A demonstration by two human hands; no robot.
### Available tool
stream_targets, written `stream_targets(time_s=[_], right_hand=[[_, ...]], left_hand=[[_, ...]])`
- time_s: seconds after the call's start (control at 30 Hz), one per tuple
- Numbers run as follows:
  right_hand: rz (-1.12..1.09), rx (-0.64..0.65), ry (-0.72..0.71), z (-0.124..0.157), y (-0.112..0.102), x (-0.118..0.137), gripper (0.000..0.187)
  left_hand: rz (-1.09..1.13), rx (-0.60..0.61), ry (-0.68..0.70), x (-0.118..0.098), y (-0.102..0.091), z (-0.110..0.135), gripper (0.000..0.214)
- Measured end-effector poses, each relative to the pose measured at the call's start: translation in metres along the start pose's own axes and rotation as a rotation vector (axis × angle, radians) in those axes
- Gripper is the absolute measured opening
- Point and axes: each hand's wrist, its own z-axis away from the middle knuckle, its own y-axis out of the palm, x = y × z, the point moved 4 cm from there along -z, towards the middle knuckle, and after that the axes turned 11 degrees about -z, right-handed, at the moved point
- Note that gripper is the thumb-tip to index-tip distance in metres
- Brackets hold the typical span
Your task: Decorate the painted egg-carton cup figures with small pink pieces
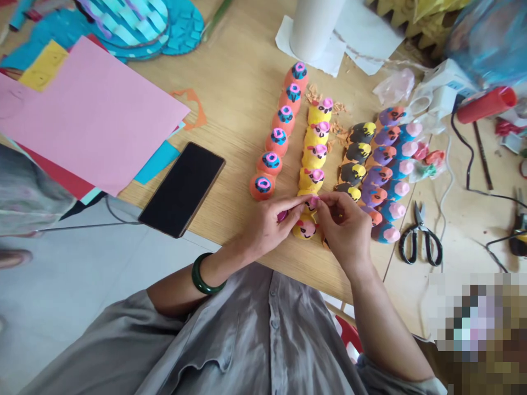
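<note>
Both hands meet over the near part of a row of yellow painted figures (315,156), which have pink tops and dark face marks. My left hand (269,222) has its index finger and thumb drawn together at a small pink clay piece (312,202) on one figure. A magenta bit (282,215) shows by the left fingers. From the other side my right hand (346,227) pinches at the same pink piece. The nearest yellow figure (305,227) sits just below the fingertips. Orange figures (276,144) with blue and pink tops stand to the left.
Rightward are black figures (352,174), purple ones (379,176) and blue ones (391,211), then black-handled scissors (420,241). A phone (183,189) and pink paper (94,115) lie left. At the back stands a white cylinder (315,30). Cables and a red tube (486,105) lie far right.
</note>
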Motion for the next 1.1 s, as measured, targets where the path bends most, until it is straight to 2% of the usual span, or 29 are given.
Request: stream_targets(time_s=[0.2,0.33,0.57,0.73,0.9,1.1], right_hand=[[0.138,0.028,-0.159,0.005,0.001,0.004,0.017],[0.130,0.026,-0.145,0.008,-0.001,0.003,0.017],[0.079,0.022,-0.150,0.010,-0.001,0.004,0.017],[0.108,0.005,-0.193,0.011,-0.001,0.005,0.018],[0.143,-0.033,-0.193,0.013,-0.002,0.001,0.018],[0.153,-0.010,-0.258,0.016,-0.002,0.000,0.022]], left_hand=[[-0.036,-0.026,-0.007,0.003,-0.002,0.003,0.035],[-0.064,-0.011,0.017,0.000,-0.002,0.002,0.040],[-0.148,0.001,-0.010,-0.001,0.005,0.001,0.036],[-0.255,-0.024,0.063,-0.002,0.009,0.000,0.031],[-0.227,-0.030,0.053,-0.002,0.010,-0.002,0.027],[-0.193,-0.048,0.026,-0.004,0.007,-0.003,0.031]])
